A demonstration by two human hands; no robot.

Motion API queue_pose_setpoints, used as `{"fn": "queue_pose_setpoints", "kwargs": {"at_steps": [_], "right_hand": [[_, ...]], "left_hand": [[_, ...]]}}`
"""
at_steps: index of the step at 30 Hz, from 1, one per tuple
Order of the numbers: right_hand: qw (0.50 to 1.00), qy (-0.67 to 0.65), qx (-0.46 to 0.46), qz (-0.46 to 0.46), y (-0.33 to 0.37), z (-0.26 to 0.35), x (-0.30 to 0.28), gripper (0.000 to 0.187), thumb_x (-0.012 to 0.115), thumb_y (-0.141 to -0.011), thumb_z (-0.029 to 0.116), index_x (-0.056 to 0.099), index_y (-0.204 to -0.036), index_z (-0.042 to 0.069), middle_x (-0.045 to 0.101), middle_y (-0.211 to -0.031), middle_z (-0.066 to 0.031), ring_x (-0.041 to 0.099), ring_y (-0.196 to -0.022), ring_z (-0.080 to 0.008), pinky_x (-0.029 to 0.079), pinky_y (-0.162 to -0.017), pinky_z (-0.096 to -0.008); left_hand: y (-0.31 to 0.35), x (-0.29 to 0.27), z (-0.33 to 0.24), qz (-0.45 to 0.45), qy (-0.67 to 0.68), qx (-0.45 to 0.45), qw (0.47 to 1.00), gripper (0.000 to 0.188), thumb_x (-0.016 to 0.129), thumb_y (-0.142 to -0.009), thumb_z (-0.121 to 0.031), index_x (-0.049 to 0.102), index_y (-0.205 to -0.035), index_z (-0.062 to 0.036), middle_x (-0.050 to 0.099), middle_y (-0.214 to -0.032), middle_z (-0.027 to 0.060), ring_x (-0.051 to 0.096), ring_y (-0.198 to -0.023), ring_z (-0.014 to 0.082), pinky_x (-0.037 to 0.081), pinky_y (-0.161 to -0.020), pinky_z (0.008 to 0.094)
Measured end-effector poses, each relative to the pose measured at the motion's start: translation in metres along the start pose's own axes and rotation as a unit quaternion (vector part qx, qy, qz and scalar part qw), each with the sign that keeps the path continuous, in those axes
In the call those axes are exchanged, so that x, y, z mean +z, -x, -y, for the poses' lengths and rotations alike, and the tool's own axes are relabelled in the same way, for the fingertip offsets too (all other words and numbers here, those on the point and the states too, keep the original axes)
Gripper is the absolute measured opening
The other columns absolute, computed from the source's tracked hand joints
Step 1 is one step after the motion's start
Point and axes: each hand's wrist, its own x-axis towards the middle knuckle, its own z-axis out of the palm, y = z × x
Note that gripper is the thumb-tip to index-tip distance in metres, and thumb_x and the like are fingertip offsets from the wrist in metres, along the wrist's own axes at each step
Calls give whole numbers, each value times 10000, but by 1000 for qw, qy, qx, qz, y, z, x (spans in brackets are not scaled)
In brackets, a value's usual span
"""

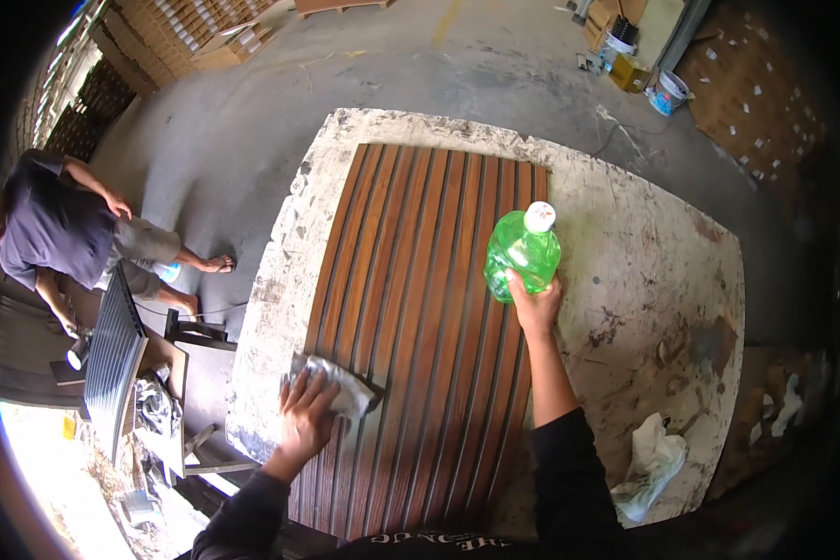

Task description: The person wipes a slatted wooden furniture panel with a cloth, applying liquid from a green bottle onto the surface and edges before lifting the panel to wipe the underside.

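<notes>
Your slatted wood panel [425, 308] lies face up with its grooves running away from you, on the pale, stained worktop [649, 289]. Flat like that, it is supported from beneath, which likely keeps it steady and leaves the whole slatted face within reach of both your arms.

Your left hand [306, 411] is palm down near the panel's left edge, its fingers slightly apart and bent over a crumpled pale cloth [348, 385]. You hold the cloth against the slats; bunched up, it probably gives your fingers a thicker pad to press through. Your thumb's grip underneath is hidden.

Your right hand [537, 303] is wrapped around the lower part of a green plastic bottle [523, 257], closed only as far as the bottle's width allows. The bottle is over the panel's right side, its white cap [539, 217] uppermost; a low grip seems meant to leave the neck unobstructed. You cannot tell from this view whether the base touches the slats, nor how much is inside.

A second crumpled white cloth [651, 462] lies on the worktop to the panel's right, apart from it and perhaps set there to stay within easy reach.
</notes>
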Motion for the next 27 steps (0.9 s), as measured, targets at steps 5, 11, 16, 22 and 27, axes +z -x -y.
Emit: {"fn": "queue_pose_setpoints", "kwargs": {"at_steps": [5, 11, 16, 22, 27], "right_hand": [[999, 15, -41, -9, 3, -9, -12, 422, 767, -686, 141, 573, -1029, -11, 668, -893, -159, 665, -809, -269, 515, -702, -360], [998, 6, -65, -5, 6, -2, 9, 446, 752, -654, 137, 572, -1038, -2, 655, -902, -153, 656, -820, -282, 514, -717, -371], [999, 4, -40, -24, 6, -4, -6, 444, 749, -672, 178, 572, -1044, 15, 656, -915, -152, 654, -845, -277, 513, -735, -372], [996, 44, -62, -36, -1, -1, -8, 462, 754, -679, 202, 565, -1055, 13, 663, -906, -158, 657, -836, -307, 515, -731, -391], [999, 25, -23, -26, -1, 13, -3, 469, 758, -685, 225, 567, -1061, 19, 667, -914, -154, 657, -866, -294, 511, -747, -382]], "left_hand": [[-140, 19, 8, -52, 38, 69, 996, 465, 705, -651, -191, 609, -1101, -123, 556, -1235, 175, 473, -1186, 409, 376, -921, 574], [-358, 14, 55, -62, -17, -47, 997, 264, 603, -811, -333, 618, -1009, -160, 658, -957, 119, 627, -896, 321, 488, -745, 450], [-351, -57, -8, -155, 36, -58, 986, 300, 573, -819, -348, 584, -823, -48, 627, -853, 177, 602, -817, 375, 464, -708, 463], [-229, -107, -18, -143, 26, -54, 988, 327, 604, -833, -362, 561, -740, -51, 598, -685, 135, 617, -633, 305, 471, -552, 392], [-194, -75, 5, -17, 20, -63, 998, 430, 535, -879, -451, 655, -1049, -74, 629, -918, 135, 632, -832, 311, 491, -736, 401]]}}
